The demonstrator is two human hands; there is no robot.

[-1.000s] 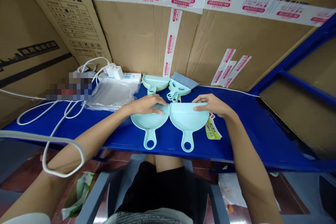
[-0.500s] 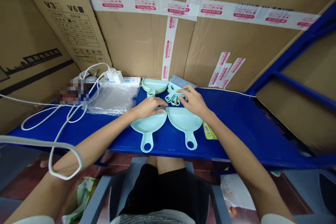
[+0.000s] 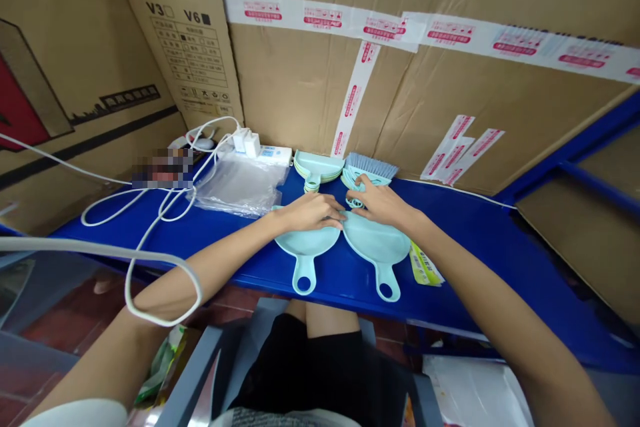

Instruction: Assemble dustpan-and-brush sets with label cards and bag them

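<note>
Two pale green dustpans lie side by side, handles toward me: the left dustpan (image 3: 304,247) and the right dustpan (image 3: 377,243). My left hand (image 3: 315,211) is closed at the left dustpan's upper right edge, thumb inside the pan and fingers over the rim. Beyond the pans, my right hand (image 3: 380,201) has its bent fingers and thumb around the handle side of a stack of pale green brushes (image 3: 367,179) with grey bristles. A stack of pale green dustpans (image 3: 320,165) stands left of the brushes. My fingers partly hide the brush handles.
Clear plastic bags (image 3: 240,185) lie at the left, beside a white power strip (image 3: 275,155) and looping white cables (image 3: 143,240). A yellow-green packet (image 3: 424,265) is right of the pans. Cardboard (image 3: 300,80) rises behind the blue table (image 3: 475,247); a blue frame (image 3: 565,147) borders the right.
The view has shifted and tilted. The brush stack has turned, its handles now pointing more toward me, with my right hand still at it. The right dustpan's handle slants further right.
</note>
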